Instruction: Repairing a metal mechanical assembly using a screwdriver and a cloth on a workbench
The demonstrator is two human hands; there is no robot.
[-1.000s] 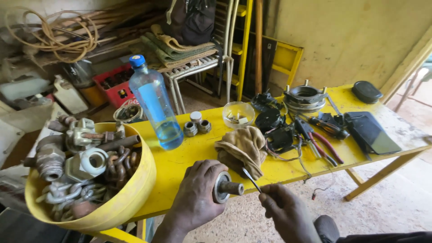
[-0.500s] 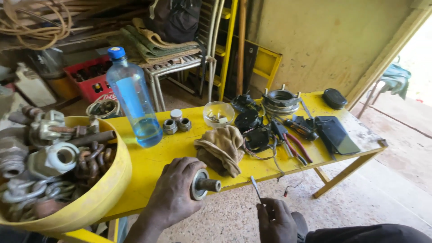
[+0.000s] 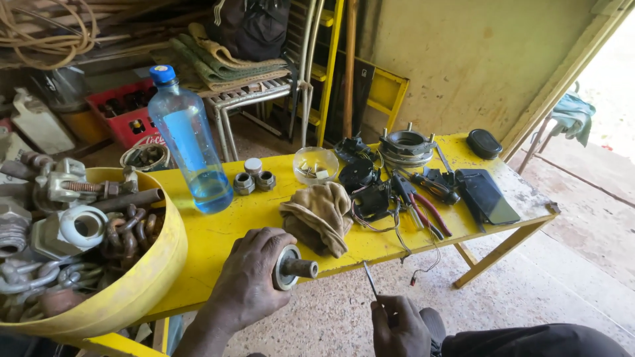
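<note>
My left hand (image 3: 248, 281) grips a round metal part with a short shaft (image 3: 294, 268), the shaft pointing right, just off the front edge of the yellow table (image 3: 225, 231). Lower and to the right, my right hand (image 3: 399, 325) holds a thin metal tool (image 3: 370, 281) with its tip pointing up toward the table edge. The tool tip and the shaft are apart. A beige rag (image 3: 319, 215) lies on the table just behind the part.
A yellow basin (image 3: 142, 281) full of metal fittings sits at left. On the table stand a blue-capped plastic bottle (image 3: 188, 149), small nuts (image 3: 253, 178), a clear dish (image 3: 315, 164), black parts with wires (image 3: 362, 185), pliers (image 3: 423, 208), a phone (image 3: 486, 195) and a metal ring (image 3: 405, 145).
My right hand with the thin tool has dropped and drawn away from the part's shaft. The left hand keeps hold of the part. The view has shifted.
</note>
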